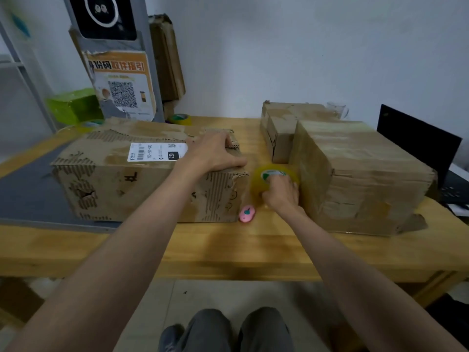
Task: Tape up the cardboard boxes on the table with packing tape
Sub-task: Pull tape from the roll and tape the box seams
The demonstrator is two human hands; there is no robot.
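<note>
From the head view, the left hand [213,153] lies flat, fingers straight, on the top right corner of the worn cardboard box [142,171] at ten o'clock on the tabletop [253,250]. The right hand [281,195] grips the blurred yellow tape roll [261,181], between that box and the taped boxes [355,174] at two o'clock. A pink cutter [247,213] lies just beside the worn box.

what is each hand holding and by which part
The right hand grips the yellow tape roll by its near rim, fingers reaching into the core. The left hand holds nothing; it rests flat on the labelled box.
</note>
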